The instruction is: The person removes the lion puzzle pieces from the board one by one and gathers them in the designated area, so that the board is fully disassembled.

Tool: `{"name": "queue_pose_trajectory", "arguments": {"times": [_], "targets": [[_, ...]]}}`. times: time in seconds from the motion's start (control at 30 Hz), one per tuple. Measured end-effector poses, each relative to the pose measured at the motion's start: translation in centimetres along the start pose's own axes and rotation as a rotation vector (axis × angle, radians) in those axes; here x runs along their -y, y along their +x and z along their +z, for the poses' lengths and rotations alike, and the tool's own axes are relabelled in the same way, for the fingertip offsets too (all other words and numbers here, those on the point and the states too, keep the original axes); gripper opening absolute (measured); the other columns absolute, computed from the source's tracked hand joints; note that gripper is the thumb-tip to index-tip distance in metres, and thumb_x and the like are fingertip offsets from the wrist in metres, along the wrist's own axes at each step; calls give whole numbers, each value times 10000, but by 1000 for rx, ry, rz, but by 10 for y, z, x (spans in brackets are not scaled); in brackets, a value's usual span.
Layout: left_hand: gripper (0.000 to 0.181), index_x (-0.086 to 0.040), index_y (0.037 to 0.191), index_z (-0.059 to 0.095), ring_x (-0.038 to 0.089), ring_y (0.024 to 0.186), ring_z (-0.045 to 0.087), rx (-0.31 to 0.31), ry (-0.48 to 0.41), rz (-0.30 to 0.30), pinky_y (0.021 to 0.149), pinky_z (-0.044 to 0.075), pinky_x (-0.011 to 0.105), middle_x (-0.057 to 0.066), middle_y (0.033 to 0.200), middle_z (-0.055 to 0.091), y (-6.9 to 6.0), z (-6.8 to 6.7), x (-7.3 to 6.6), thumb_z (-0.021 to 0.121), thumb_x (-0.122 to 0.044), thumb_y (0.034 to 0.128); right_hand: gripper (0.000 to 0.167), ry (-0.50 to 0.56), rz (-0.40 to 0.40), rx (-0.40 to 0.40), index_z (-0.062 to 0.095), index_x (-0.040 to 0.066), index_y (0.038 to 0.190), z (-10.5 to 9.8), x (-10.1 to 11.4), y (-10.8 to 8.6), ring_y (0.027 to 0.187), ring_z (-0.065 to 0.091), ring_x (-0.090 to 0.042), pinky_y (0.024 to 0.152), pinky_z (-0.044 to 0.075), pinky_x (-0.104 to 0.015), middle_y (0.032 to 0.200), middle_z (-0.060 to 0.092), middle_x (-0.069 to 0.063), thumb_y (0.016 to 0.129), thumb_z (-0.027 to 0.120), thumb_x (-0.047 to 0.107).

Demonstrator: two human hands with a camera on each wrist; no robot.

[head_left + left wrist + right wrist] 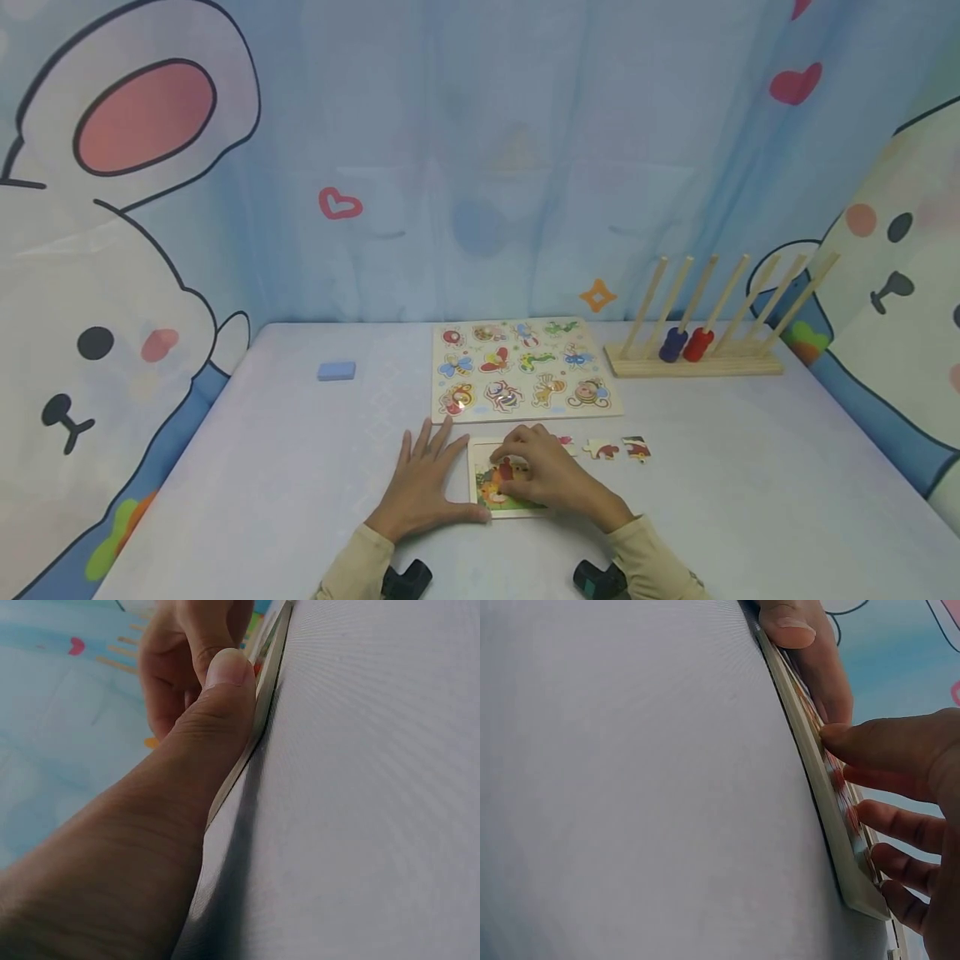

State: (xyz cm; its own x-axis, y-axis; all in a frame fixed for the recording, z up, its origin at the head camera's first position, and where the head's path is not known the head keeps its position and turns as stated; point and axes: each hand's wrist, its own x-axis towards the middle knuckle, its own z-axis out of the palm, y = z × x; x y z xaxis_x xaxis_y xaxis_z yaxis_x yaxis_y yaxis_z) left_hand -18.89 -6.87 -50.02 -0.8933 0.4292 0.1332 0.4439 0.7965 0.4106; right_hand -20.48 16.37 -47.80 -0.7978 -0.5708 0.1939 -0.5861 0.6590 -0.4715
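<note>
A small wooden jigsaw tray (pixel 472 475) with a colourful picture lies flat on the table. My left hand (pixel 423 483) is spread at its left side, the thumb against the lower left corner and the fingers reaching past the upper left corner. Over the picture arches my right hand (pixel 551 475), its thumb and index finger curled about a reddish jigsaw piece (pixel 506 468) that lies level with the picture. The right wrist view shows the thumb and fingertips touching the picture surface (pixel 840 780). My right hand hides the tray's right part.
Loose jigsaw pieces (pixel 602 450) lie right of the tray, one partly hidden by the hand. Behind stands a larger puzzle board (pixel 525 367) with animal figures. A wooden peg rack (pixel 697 365) with blue and red beads is at the back right, a blue block (pixel 336 371) at the left.
</note>
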Motion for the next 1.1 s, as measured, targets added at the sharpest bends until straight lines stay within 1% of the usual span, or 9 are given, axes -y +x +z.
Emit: {"name": "queue_pose_trajectory", "arguments": {"times": [0.3,0.57,0.7,0.87,1.0,1.1], "targets": [[1096,-211,1493,358,369,1465,39,13,4,-11,1157,7,591,87,1606,132,1,1,-1,593,-845,630,221,0,30,-14,718,214,996,1,1,0,946,459,-141,810,415,-364,1026,582,57,797,778,290],[1091,-200,1488,368,375,1464,45,3,9,-6,1155,13,594,93,1603,142,2,3,1,583,-847,636,214,-1,59,-20,714,216,976,3,5,-1,953,460,-153,830,417,-395,1020,579,55,781,789,265],[1095,-196,1486,370,375,1464,43,0,7,-4,1154,14,597,94,1604,141,2,3,1,580,-850,634,211,14,55,-18,711,211,974,3,5,-1,957,463,-162,828,415,-402,1025,580,47,779,789,231],[1101,-208,1492,360,357,1468,26,12,6,-16,1158,-2,586,79,1607,126,2,3,1,574,-858,630,224,37,57,-4,708,207,988,1,4,-2,966,456,-164,832,406,-398,1038,574,48,781,742,128],[1100,-207,1492,359,357,1468,26,20,1,-26,1158,-10,582,77,1606,128,2,2,1,573,-858,632,261,39,38,-9,708,206,995,1,4,-3,950,456,-164,813,405,-389,1041,583,40,769,706,74],[1092,-202,1488,368,367,1466,36,20,-2,-26,1156,-6,590,85,1604,139,2,1,0,581,-850,635,268,55,28,-9,703,208,1001,0,3,-3,942,451,-161,805,401,-382,1046,584,36,776,694,61]]}}
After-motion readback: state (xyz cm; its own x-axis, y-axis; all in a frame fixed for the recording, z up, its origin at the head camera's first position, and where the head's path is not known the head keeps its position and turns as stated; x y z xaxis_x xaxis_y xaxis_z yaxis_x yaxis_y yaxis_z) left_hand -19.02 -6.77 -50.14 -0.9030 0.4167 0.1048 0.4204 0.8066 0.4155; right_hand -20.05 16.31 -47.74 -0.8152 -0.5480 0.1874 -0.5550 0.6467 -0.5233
